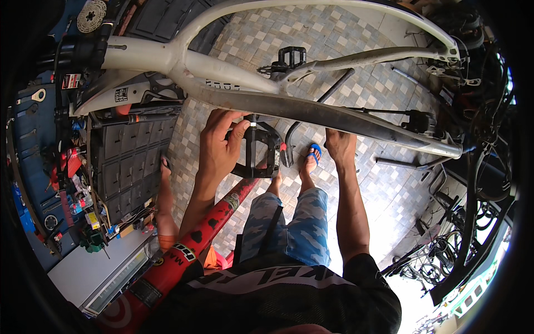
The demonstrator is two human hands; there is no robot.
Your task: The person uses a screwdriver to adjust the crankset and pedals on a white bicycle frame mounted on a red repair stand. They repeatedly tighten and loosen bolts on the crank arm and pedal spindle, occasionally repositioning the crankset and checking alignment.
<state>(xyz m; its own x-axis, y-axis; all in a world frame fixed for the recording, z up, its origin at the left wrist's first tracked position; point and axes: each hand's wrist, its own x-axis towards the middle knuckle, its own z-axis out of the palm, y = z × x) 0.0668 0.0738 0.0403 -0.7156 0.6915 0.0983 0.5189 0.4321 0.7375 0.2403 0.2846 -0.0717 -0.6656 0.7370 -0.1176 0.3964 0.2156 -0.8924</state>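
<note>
A dusty pale bicycle frame (222,100) stretches across the view in front of me. Below its near stay is a black platform pedal (253,158), joined to a crank arm with a red tip (282,146). My left hand (217,139) is closed at the pedal's left side, thumb and forefinger by its silver-and-black spindle (252,131). Some of its fingers are hidden. Farther right, my right hand (341,147) is curled just under the frame's stay. What it grips, if anything, is hidden behind the hand and the stay.
A red bicycle tube (206,228) slants up from lower left, close to my left forearm. Another person's bare leg (165,206) shows beside it. Dark drawers (130,158) and a blue tool board (33,145) line the left; bike parts (445,245) crowd the right.
</note>
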